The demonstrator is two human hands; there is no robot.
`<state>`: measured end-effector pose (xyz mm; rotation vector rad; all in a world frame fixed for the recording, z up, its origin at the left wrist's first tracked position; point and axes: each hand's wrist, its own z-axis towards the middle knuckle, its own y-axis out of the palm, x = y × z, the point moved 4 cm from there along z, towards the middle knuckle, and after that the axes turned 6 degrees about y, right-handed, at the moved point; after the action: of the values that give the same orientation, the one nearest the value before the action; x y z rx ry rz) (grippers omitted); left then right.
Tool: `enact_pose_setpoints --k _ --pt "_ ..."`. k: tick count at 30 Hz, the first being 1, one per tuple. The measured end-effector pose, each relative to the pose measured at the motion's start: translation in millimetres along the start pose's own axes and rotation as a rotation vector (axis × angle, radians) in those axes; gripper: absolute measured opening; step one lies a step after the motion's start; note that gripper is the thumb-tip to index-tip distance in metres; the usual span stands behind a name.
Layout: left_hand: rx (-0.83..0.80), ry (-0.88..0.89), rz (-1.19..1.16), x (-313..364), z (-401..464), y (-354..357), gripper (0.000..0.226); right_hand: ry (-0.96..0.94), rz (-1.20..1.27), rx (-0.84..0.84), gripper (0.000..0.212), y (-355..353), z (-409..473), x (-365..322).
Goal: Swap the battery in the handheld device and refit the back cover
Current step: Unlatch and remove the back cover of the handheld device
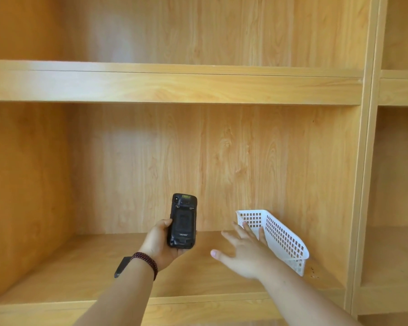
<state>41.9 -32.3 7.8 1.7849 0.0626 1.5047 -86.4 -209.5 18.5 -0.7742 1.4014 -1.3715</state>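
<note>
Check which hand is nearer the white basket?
Right. The right hand reaches out with spread fingers at the white basket, overlapping its near end. The left hand is well off to the basket's left, holding the black handheld device.

black handheld device [183,221], white perforated basket [283,236]

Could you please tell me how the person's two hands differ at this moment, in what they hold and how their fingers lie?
The left hand grips the black handheld device, upright with its back cover facing the camera; the right hand holds nothing. The left hand's fingers curl round the device, while the right hand's are spread, reaching toward the white basket. The left wrist wears a dark bead bracelet; the right is bare. Both reach into the same wooden shelf.
</note>
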Motion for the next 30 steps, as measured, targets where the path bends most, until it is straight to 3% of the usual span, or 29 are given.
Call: enact_pose_setpoints --k 16,20,26,30 --pt "-0.117 0.089 0.105 -8 -15 0 0.038 0.001 0.110 0.079 0.078 -11 -12 -5" --pt "-0.188 0.092 0.145 -8 -15 4 0.042 0.037 0.344 0.196 0.069 -30 -9 -24" --pt "-0.261 0.091 0.166 -5 -14 6 0.044 0.101 0.820 0.010 0.061 -25 7 -50" --pt "-0.282 0.096 0.162 -3 -14 8 0.040 0.077 0.985 -0.056 0.035 -14 6 -56"
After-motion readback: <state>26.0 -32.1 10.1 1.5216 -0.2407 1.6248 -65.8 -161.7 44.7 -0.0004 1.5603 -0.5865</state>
